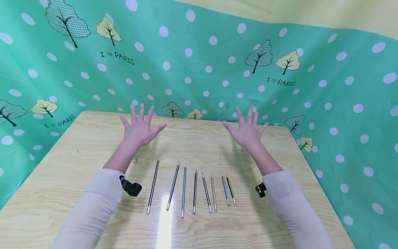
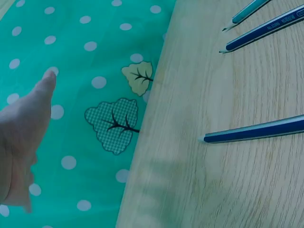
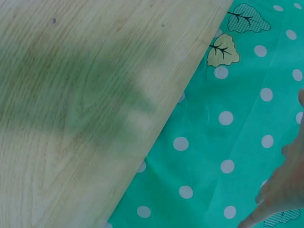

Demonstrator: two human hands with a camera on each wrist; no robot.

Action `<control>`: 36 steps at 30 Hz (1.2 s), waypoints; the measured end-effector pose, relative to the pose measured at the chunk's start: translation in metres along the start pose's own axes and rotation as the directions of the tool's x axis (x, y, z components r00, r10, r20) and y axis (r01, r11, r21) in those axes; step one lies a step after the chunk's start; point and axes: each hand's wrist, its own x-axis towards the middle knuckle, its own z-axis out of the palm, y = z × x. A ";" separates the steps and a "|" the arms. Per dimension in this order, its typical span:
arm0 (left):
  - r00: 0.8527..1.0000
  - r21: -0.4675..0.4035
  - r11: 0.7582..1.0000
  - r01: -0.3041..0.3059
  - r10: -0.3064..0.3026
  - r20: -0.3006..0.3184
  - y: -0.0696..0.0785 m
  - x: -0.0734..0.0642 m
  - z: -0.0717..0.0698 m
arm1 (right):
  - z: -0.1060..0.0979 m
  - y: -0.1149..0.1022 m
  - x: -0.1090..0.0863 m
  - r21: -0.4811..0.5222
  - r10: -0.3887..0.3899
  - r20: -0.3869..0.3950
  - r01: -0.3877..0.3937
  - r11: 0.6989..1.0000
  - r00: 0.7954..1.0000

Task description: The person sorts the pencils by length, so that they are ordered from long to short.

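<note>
Both hands hold nothing and are raised over the far part of the table, fingers spread. The left hand [image 1: 138, 130] is beyond the longest dark pencil [image 1: 153, 186], on the left of the row. My right hand [image 1: 247, 131] is beyond the row's right end, where a short black pencil [image 1: 231, 189] lies. Between these lie several more pencils, among them a teal pencil [image 1: 183, 191], a tan pencil [image 1: 213, 192] and a blue pencil [image 1: 225, 189]. They point away from me, roughly from longer to shorter. In the left wrist view, the tip of a dark blue pencil [image 2: 256, 130] shows.
The pencils lie on a light wooden table [image 1: 192, 138]. Behind and beside it hangs a green dotted curtain [image 1: 186, 52] with printed trees. A camera is strapped at each wrist, and a bright light reflection crosses the table near the front.
</note>
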 end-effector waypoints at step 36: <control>0.979 -0.518 0.855 -0.006 0.110 0.171 -0.039 -0.053 0.015 | 0.026 -0.003 -0.043 0.499 -0.041 0.266 -0.101 0.860 0.963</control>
